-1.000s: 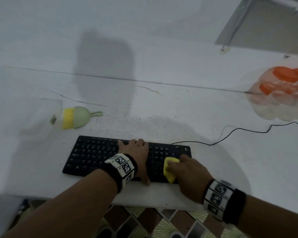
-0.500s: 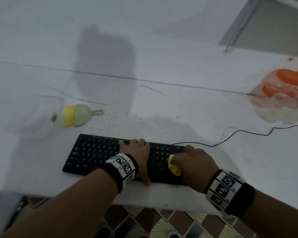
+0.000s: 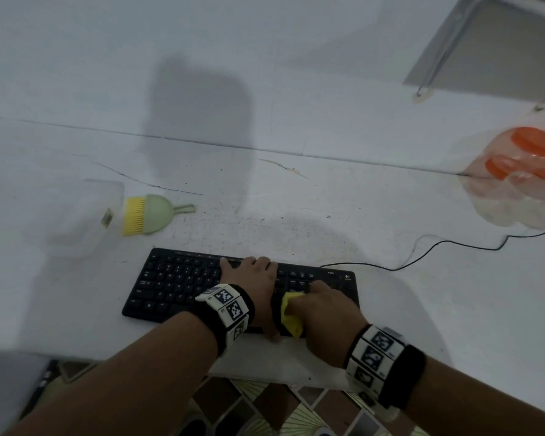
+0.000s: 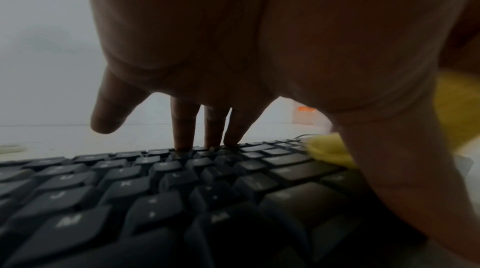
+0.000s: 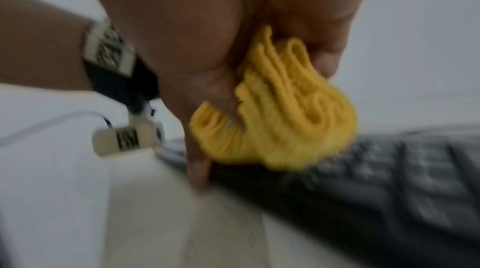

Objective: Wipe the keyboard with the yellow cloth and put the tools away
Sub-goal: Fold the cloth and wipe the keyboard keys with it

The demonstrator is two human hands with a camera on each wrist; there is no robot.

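Your right hand (image 3: pixel 324 313) grips the bunched yellow knitted cloth (image 3: pixel 291 316) on the flat black keyboard (image 3: pixel 177 287), now nearer its front edge than half a second ago. Your left hand (image 3: pixel 252 284) stays flat, fingers straight, apparently pressing the middle keys.

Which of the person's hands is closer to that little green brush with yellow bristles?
Left. The left hand rests mid-keyboard, nearer the brush; the right hand wipes farther right.
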